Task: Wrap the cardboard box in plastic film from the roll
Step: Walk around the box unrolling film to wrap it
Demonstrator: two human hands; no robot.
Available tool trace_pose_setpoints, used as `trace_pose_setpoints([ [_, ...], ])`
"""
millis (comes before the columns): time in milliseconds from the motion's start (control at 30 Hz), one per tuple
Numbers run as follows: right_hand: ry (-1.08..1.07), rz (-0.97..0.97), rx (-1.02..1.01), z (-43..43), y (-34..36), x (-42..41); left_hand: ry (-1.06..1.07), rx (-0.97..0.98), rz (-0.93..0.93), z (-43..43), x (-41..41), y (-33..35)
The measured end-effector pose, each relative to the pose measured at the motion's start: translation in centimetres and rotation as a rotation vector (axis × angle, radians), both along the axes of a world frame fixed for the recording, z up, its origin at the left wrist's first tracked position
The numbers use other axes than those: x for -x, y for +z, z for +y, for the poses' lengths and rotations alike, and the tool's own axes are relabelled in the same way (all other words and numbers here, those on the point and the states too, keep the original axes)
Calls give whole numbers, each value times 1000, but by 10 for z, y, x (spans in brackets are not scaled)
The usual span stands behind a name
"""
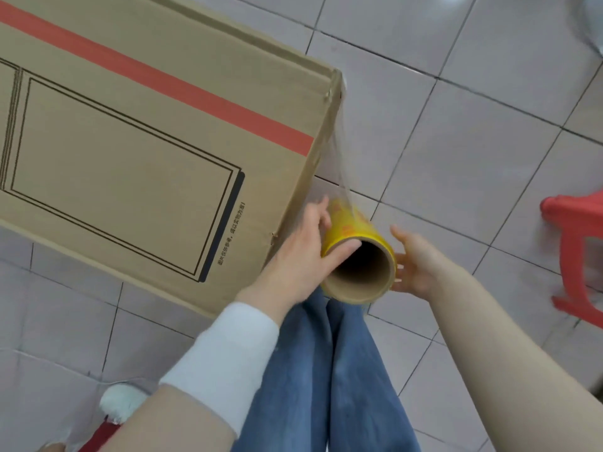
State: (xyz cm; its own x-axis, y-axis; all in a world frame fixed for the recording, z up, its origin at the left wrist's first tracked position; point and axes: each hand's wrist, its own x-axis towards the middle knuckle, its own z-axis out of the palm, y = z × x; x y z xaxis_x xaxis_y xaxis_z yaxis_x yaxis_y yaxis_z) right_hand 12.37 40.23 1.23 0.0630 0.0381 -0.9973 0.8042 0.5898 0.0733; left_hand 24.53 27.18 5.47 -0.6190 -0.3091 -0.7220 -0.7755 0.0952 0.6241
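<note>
A large flat cardboard box (137, 132) with a red stripe and a printed outline stands on the tiled floor at the left. A yellow roll of plastic film (355, 256) on a cardboard core is held upright beside the box's right edge. Clear film (339, 151) stretches from the roll up to the box's top right corner. My left hand (303, 249) grips the roll, thumb on the core's rim. My right hand (414, 265) is at the roll's right side with fingers spread, fingertips at the core's rim.
A red plastic stool (574, 256) stands at the right edge. Grey tiled floor (456, 141) surrounds the box. My legs in blue jeans (332, 370) are below the roll. A white and red slipper (114, 409) shows at the lower left.
</note>
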Motion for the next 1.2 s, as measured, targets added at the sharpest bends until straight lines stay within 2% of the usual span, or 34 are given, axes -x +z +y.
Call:
trace_pose_setpoints([
  [133,-320,-164,104,7,-8,-28,-146,-6,-21,-2,1,-7],
  [200,-379,-190,116,3,-7,-40,-141,52,-23,6,-13,-5],
  [300,-185,-178,59,-2,-7,-46,-87,88,-42,34,-48,11],
  [433,209,-126,6,0,-7,-58,100,40,-92,63,-88,20],
  [567,261,-94,54,5,-3,-76,-20,101,-133,51,-106,3],
  [733,121,13,83,23,-5,-94,-87,34,-36,26,-100,-5],
  [867,-275,-139,125,39,-10,-119,-267,95,-9,29,-102,-12],
  [933,-480,-168,175,39,-13,-136,-214,130,-8,33,-106,-13],
  [1000,-567,-164,174,36,-17,-152,-124,99,-7,36,-108,-10],
  [1100,-596,-167,144,31,-13,-163,-41,27,-26,40,-121,0],
  [1200,-465,-177,107,31,1,-167,28,21,-53,52,-146,21],
])
